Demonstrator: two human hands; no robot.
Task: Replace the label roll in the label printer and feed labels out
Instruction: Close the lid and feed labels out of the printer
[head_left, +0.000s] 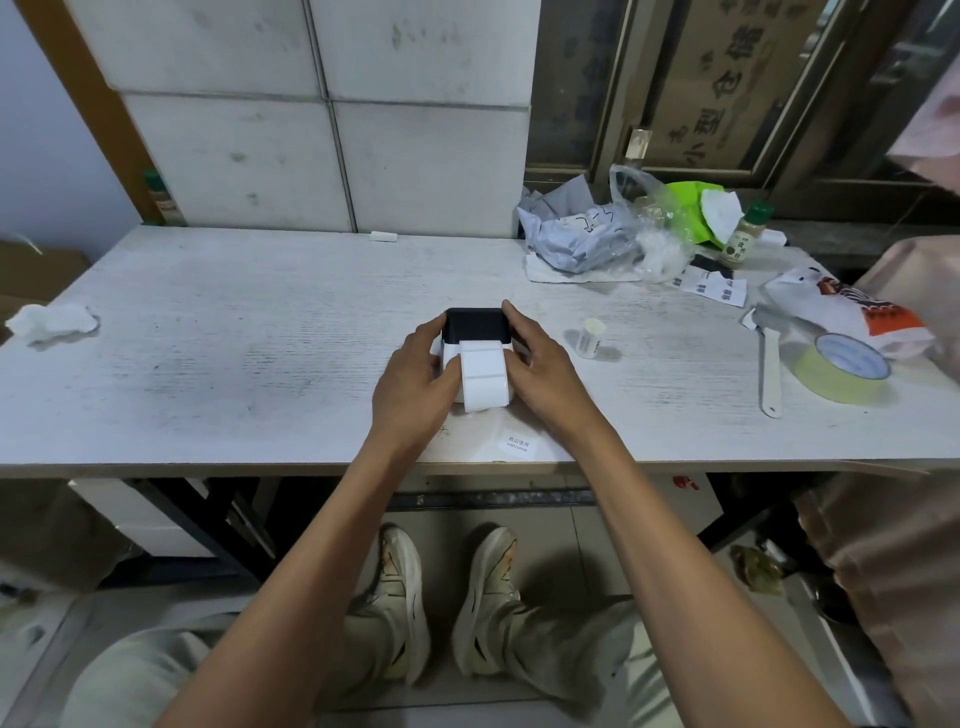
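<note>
White wood-grain tabletop filled the head view, and near its front edge sat a small white label printer with a black lid, with a white strip of blank labels curling out of its slot toward the person. The left hand was clamped around the printer's left side and the right hand around its right side, fingers reaching the black lid, probably to steady the body while labels fed. A small white spent roll core stood just right of the printer, well apart from a pale yellow tape roll.
</note>
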